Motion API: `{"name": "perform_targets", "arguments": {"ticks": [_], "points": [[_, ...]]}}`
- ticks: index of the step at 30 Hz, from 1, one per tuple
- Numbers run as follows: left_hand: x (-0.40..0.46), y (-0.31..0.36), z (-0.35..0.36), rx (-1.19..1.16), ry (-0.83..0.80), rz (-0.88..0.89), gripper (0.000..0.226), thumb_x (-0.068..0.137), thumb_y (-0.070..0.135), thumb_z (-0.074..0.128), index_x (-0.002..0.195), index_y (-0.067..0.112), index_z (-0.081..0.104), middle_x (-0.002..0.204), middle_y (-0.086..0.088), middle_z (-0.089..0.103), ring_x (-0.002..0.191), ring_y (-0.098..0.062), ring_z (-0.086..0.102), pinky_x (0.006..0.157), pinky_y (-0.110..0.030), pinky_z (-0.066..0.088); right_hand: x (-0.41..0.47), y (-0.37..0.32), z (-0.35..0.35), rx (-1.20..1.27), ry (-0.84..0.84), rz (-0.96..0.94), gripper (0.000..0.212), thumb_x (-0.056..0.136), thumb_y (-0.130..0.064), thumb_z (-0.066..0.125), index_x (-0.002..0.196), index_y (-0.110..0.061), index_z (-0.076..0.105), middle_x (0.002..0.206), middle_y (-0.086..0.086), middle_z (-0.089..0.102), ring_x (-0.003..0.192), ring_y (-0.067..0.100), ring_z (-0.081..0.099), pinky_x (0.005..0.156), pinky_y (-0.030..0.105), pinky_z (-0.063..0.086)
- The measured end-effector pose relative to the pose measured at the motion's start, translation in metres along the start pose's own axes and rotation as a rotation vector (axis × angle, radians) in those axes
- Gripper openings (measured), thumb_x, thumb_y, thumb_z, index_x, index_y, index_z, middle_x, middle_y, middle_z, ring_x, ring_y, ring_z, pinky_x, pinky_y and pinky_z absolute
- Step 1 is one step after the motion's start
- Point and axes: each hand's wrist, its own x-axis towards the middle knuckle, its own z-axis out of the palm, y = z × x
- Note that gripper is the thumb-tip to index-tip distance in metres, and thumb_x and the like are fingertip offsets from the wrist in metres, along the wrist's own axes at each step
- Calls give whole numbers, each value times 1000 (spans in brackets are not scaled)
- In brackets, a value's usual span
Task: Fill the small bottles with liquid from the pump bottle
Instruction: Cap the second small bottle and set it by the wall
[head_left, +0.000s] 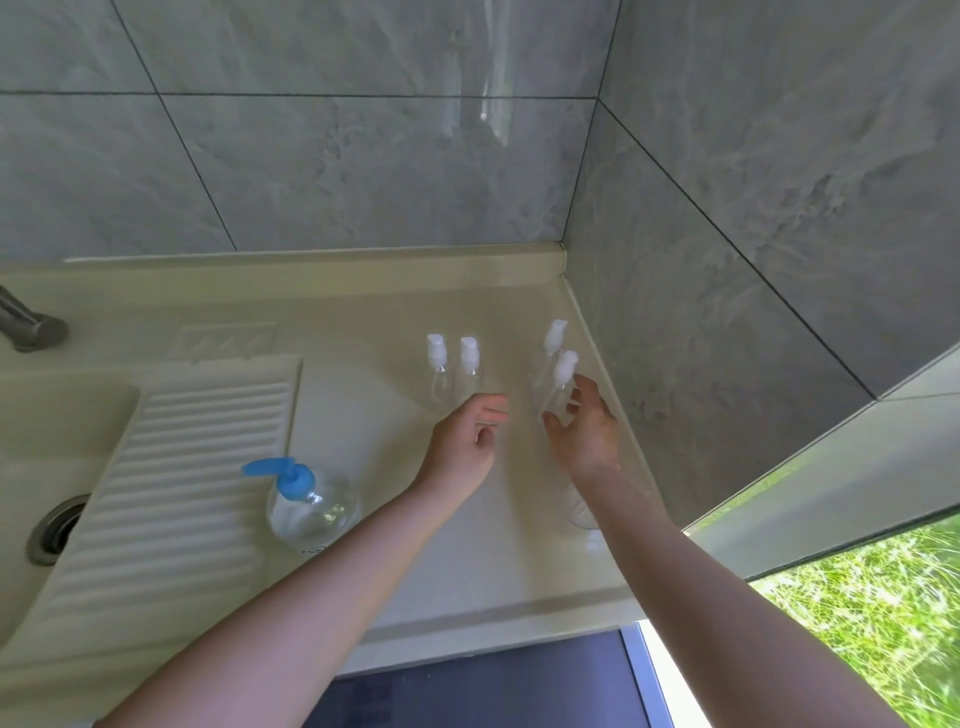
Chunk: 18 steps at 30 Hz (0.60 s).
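Head view. Four small clear spray bottles on cream countertop (395, 561), near the tiled corner: left pair (456, 371), right pair (555, 366). All upright, long axes vertical, white caps on. Contents not discernible.

Left hand (467, 441) loosely spread, fingertips just short of left pair, holding nothing. Right hand (584, 431) spread around nearest right bottle (561, 384); contact uncertain.

Pump bottle (306, 499) standing well apart to the left beside ribbed washboard (171, 467), blue nozzle pointing left, away from the small bottles.

Judged step: reaching to fetch a small bottle. Next: grasp, uncap, bring under nozzle.
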Motion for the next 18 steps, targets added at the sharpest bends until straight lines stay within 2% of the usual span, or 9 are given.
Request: {"name": "perform_targets", "arguments": {"ticks": [4, 8, 18], "points": [[2, -3, 0, 5, -3, -20, 47, 90, -9, 38, 121, 19, 60, 100, 5, 70, 98, -12, 65, 88, -13, 44, 3, 2, 3, 24, 2, 2, 47, 92, -10, 62, 136, -13, 46, 125, 13, 62, 114, 29, 60, 89, 27, 43], [5, -6, 3, 17, -33, -31, 46, 92, -8, 38, 124, 18, 59, 104, 2, 72, 97, -12, 65, 83, -8, 42, 4, 3, 5, 34, -18, 4, 42, 95, -12, 60, 134, -12, 44, 121, 13, 63, 110, 30, 60, 83, 27, 43], [12, -7, 7, 6, -62, -42, 44, 94, -6, 37, 125, 17, 58, 102, 2, 71, 98, -12, 66, 80, -6, 42, 8, 3, 9, 83, -3, 22, 42, 94, -11, 61, 132, -11, 44, 120, 12, 61, 104, 31, 62, 88, 37, 51]]}}
